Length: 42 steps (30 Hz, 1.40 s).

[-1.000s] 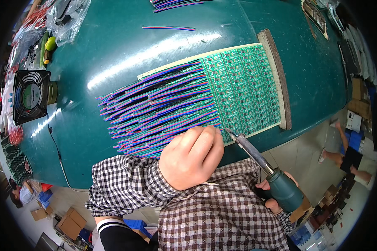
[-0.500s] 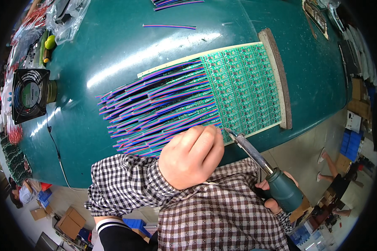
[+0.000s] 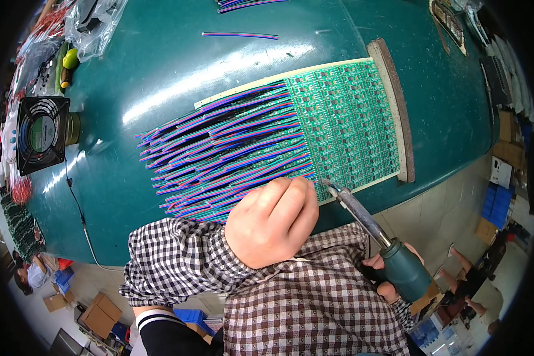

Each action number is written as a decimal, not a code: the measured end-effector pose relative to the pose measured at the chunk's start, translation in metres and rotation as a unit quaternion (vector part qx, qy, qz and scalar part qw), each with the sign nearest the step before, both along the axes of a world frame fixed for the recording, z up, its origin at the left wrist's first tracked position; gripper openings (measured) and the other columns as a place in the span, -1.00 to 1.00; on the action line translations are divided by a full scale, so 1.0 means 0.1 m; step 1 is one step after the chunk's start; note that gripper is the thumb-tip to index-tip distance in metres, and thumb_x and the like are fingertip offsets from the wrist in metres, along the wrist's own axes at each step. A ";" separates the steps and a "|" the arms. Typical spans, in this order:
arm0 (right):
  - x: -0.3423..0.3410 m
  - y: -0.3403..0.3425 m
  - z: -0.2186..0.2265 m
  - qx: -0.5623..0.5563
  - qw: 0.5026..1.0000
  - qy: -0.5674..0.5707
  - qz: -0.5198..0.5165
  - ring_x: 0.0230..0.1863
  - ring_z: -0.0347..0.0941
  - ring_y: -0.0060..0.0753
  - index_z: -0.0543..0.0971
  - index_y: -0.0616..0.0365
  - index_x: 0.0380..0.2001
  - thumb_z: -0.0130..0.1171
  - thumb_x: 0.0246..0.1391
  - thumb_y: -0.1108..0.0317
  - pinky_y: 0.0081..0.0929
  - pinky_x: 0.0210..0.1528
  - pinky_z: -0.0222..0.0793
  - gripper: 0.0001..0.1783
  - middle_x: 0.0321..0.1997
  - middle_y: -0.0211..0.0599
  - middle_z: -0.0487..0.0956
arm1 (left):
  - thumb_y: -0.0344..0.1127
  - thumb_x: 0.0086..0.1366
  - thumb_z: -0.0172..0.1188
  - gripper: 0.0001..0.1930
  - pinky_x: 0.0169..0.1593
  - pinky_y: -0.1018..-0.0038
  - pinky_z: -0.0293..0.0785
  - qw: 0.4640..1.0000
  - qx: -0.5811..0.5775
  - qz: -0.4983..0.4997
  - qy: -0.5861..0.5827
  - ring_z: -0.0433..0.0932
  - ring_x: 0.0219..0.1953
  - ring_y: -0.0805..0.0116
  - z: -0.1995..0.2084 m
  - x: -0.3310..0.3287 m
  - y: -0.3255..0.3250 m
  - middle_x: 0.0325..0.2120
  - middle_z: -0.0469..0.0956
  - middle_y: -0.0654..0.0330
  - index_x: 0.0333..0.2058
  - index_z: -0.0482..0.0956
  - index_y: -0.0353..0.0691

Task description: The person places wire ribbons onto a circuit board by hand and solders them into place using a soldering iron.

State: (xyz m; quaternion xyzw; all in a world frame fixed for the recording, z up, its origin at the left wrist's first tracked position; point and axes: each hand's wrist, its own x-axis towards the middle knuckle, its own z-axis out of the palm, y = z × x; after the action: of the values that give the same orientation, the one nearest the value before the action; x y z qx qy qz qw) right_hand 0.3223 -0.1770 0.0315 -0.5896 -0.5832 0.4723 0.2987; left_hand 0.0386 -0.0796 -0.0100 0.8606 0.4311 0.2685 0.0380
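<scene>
A large panel of green circuit boards [image 3: 350, 124] lies on the table, with rows of multicoloured ribbon wires [image 3: 225, 151] running leftward from its middle. My left hand [image 3: 271, 222] rests over the near rows, fingers curled and pinched on a ribbon wire at the wire-board junction; the thumb is hidden beneath. In my right hand [image 3: 388, 290] is a soldering iron [image 3: 404, 270] with a dark green handle, mostly covering that hand. Its metal tip points up-left and sits just right of my left fingertips, at the boards' near edge; contact cannot be made out.
A brown bar [image 3: 393, 113] borders the panel's right end. One loose ribbon wire [image 3: 240, 36] lies beyond it. At the left stand a black fan [image 3: 43, 135] with a cable and clear plastic bags [image 3: 95, 26]. Another person [image 3: 483, 296] is at the far right, past the table edge.
The soldering iron has shifted slightly to the right, its tip a little farther from my left fingertips. My left hand stays almost still. The person at the right has come further into view.
</scene>
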 end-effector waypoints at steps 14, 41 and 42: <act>-0.04 0.02 0.01 -0.005 1.000 0.014 -0.015 -0.31 0.64 -0.28 0.73 0.14 -0.29 0.44 -0.07 -0.33 -0.34 -0.23 0.53 -0.32 -0.35 -0.35 0.73 | -0.38 0.01 0.23 -0.70 -0.29 0.52 0.49 1.000 0.005 -0.001 0.004 0.58 -0.24 0.33 -0.01 0.00 0.00 -0.26 0.55 0.16 -0.23 0.63 -0.32; 0.00 -0.05 -0.04 -0.006 1.000 -0.024 -0.003 -0.35 0.64 -0.20 0.74 0.10 -0.34 0.44 -0.09 -0.34 -0.33 -0.25 0.56 -0.34 -0.31 -0.26 0.71 | -0.38 0.02 0.22 -0.71 -0.25 0.50 0.53 1.000 0.013 -0.009 0.004 0.60 -0.23 0.30 -0.01 0.00 0.00 -0.26 0.56 0.14 -0.24 0.64 -0.34; 0.01 -0.05 -0.05 -0.002 1.000 -0.024 -0.004 -0.35 0.64 -0.20 0.74 0.11 -0.34 0.44 -0.09 -0.34 -0.33 -0.25 0.56 -0.35 -0.31 -0.25 0.71 | -0.38 0.01 0.22 -0.70 -0.25 0.50 0.53 1.000 0.012 -0.010 0.003 0.60 -0.23 0.30 -0.01 0.00 0.00 -0.26 0.56 0.14 -0.24 0.64 -0.34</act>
State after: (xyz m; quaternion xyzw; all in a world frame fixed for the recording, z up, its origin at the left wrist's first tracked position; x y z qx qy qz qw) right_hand 0.3229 -0.1825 0.0270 -0.6034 -0.5868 0.4584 0.2853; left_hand 0.0383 -0.0797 -0.0113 0.8660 0.4194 0.2707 0.0293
